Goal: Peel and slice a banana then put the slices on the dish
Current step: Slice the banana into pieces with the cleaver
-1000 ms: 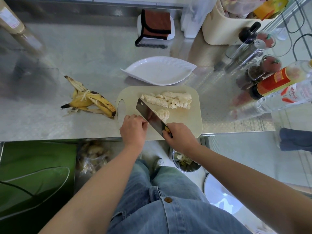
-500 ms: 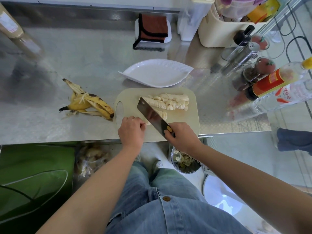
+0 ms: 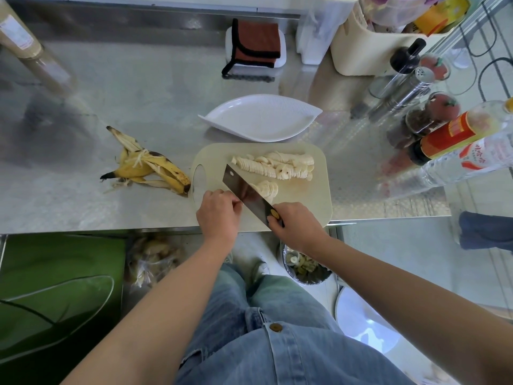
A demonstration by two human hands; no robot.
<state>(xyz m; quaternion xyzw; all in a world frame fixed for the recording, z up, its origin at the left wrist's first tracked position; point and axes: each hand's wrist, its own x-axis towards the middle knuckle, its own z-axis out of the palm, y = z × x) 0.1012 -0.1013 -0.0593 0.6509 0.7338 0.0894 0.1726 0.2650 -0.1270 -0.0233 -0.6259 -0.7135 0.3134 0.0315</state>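
With the right hand (image 3: 298,227) clamped on the knife (image 3: 244,190) handle and the left hand (image 3: 218,215) curled beside the blade (whether its grip pins a last stub is hidden), keep knuckles ahead of fingertips while cutting; the slices (image 3: 274,166) lie on the board (image 3: 311,195), near the dish (image 3: 258,119).

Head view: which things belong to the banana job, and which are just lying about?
Job: knife in the right hand, banana slices, cutting board, white dish, spent banana peel.
Lying about: folded cloth, red-labelled bottle, spice jars, beige caddy.
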